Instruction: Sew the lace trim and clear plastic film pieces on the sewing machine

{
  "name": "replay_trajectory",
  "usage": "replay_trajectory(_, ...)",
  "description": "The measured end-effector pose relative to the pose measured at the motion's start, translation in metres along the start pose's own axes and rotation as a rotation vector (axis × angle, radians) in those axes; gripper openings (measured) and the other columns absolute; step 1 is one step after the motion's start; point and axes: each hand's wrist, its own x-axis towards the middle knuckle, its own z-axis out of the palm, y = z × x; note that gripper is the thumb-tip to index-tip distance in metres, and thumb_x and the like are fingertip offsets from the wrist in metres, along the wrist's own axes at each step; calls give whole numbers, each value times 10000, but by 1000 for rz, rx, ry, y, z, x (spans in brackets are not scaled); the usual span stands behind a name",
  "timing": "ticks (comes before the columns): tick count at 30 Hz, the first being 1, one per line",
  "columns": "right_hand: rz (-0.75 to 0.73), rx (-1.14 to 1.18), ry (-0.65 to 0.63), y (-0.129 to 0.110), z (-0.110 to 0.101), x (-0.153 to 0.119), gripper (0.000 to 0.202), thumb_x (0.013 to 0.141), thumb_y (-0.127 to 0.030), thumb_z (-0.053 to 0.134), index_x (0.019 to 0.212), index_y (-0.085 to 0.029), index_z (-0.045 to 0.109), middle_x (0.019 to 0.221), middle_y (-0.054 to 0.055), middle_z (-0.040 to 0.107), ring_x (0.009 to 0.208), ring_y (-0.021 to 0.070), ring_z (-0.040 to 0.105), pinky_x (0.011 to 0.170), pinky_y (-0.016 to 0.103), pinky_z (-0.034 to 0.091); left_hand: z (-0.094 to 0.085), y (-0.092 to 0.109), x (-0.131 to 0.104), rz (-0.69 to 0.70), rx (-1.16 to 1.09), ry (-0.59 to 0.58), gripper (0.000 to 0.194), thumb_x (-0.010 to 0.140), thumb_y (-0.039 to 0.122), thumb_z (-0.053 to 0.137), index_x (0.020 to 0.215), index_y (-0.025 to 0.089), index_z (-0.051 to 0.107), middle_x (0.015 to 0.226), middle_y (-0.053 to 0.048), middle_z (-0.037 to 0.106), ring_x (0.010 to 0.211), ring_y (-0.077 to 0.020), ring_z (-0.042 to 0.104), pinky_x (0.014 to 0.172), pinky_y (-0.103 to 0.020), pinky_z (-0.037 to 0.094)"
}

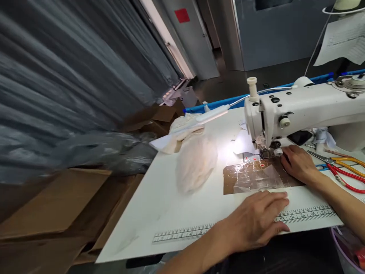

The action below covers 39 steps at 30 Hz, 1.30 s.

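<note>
My left hand (258,220) rests on the white table by its front edge, over the printed ruler, fingers apart and nothing held. My right hand (299,165) lies beside the needle area of the white sewing machine (310,108), its fingertips near the presser foot and partly on a brown plate (229,179); whether it holds anything is hard to tell. A thin clear plastic piece (256,182) lies on the brown plate between the hands. Left of the plate is a blurred, pale, rounded bundle (196,163).
Scissors with red handles (343,179) and a yellow-handled pair (349,160) lie right of my right hand. White cloth (182,129) and a lit lamp (213,114) are at the back left. Cardboard boxes (57,201) stand left of the table (134,213).
</note>
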Motion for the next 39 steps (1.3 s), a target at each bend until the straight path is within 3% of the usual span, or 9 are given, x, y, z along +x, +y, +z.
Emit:
replay_trajectory(5, 7, 110, 0, 1, -4, -1, 268, 942, -217, 424, 989, -150, 678, 973, 115, 664, 915, 225, 590, 704, 281, 370, -31, -43, -9, -242, 10, 152, 180, 977, 252, 511, 1050, 156, 645, 1018, -80, 712, 946, -173, 684, 770, -295, 604)
replay_trajectory(9, -8, 233, 36, 1, -4, -1, 237, 921, -214, 453, 950, -160, 682, 933, 97, 658, 874, 204, 584, 682, 266, 366, -37, -68, -4, -440, -40, 158, 185, 955, 281, 529, 994, 171, 672, 933, -56, 707, 804, -156, 679, 615, -246, 575)
replay_trajectory(17, -107, 582, 58, 3, -3, -2, 229, 880, -234, 484, 909, -168, 702, 841, 63, 686, 748, 184, 588, 671, 277, 404, -15, -36, 21, -112, -98, -60, 318, 891, 463, 631, 962, 154, 666, 921, -70, 698, 849, -185, 660, 745, -329, 574)
replay_trajectory(22, -285, 1103, -348, -1, -22, -12, 430, 851, -444, 606, 1194, -190, 653, 1100, 77, 701, 975, 210, 634, 840, 337, 485, -1, -12, 8, -96, -115, -106, 197, 950, 268, 556, 844, 130, 647, 865, -94, 686, 754, -188, 663, 661, -319, 562)
replay_trajectory(25, -463, 1330, -747, -8, -35, -20, 678, 681, -459, 791, 1272, -189, 598, 1217, 85, 660, 1110, 215, 607, 957, 360, 466, -13, -10, -1, -390, -502, -13, 200, 976, 298, 504, 868, 165, 608, 736, -33, 672, 624, -140, 661, 567, -249, 546)
replay_trajectory(28, -409, 1355, -998, -14, -39, -23, 532, 653, -395, 826, 1102, -157, 668, 925, 41, 727, 840, 163, 670, 774, 292, 528, -34, -23, -8, -634, -794, 86, 277, 970, 438, 484, 1038, 178, 550, 749, -30, 677, 592, -143, 676, 551, -259, 560)
replay_trajectory(30, -267, 1326, -980, -18, -35, -19, 366, 713, -334, 781, 1013, -151, 679, 753, 4, 701, 668, 124, 641, 629, 240, 514, -46, -41, -12, -701, -768, 95, 349, 954, 472, 486, 1133, 174, 518, 802, -53, 692, 665, -173, 701, 612, -302, 580)
replay_trajectory(34, -9, 1190, -723, -21, -23, -4, 241, 797, -176, 655, 1035, -155, 625, 688, -9, 664, 610, 116, 620, 528, 213, 489, -59, -78, -12, -704, -229, 165, 315, 939, 355, 461, 1195, 184, 524, 1046, -107, 697, 879, -216, 696, 732, -351, 568)
replay_trajectory(39, -32, 982, -575, -24, -22, 4, 194, 833, -142, 566, 1024, -158, 594, 643, -5, 652, 557, 128, 602, 507, 237, 467, -64, -101, 5, -597, 106, 216, 280, 931, 344, 461, 1108, 182, 607, 1090, -95, 663, 943, -225, 660, 780, -341, 535)
